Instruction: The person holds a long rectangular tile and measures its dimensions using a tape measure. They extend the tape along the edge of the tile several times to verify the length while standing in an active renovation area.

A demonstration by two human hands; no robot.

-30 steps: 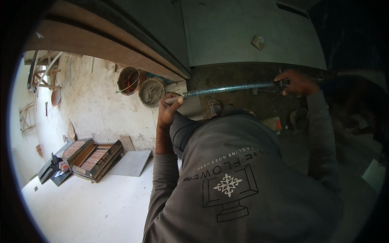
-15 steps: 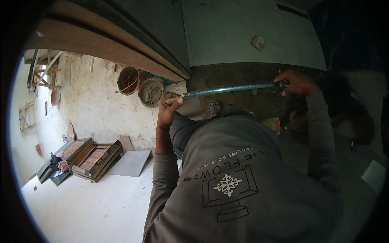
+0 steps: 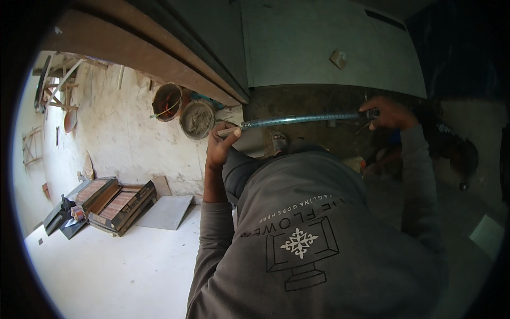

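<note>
A tape measure's blade [image 3: 300, 119] stretches between my two hands, bowed slightly upward and held in front of my body. My left hand [image 3: 219, 149] pinches the free end of the blade with its thumb on top. A pale, thin stick-like piece [image 3: 227, 131] also lies between the fingers of that hand; its kind is unclear. At the other end, my right hand [image 3: 394, 112] is closed around the dark case of the tape measure [image 3: 372, 113]. Below the blade, my sandalled foot [image 3: 279, 142] stands on the dark floor.
Two buckets, one with grey mortar [image 3: 197, 120] and one dark [image 3: 167, 102], stand left beyond a wooden frame [image 3: 133, 50]. Open tile boxes [image 3: 119, 207] and a grey tile [image 3: 167, 212] lie lower left. Another person [image 3: 451, 149] crouches in shadow at right. Large pale tiles [image 3: 329, 48] cover the far floor.
The tape measure stays stretched between my hands. My view has shifted slightly, so the buckets and boxes sit a little differently. The person at right has shifted position.
</note>
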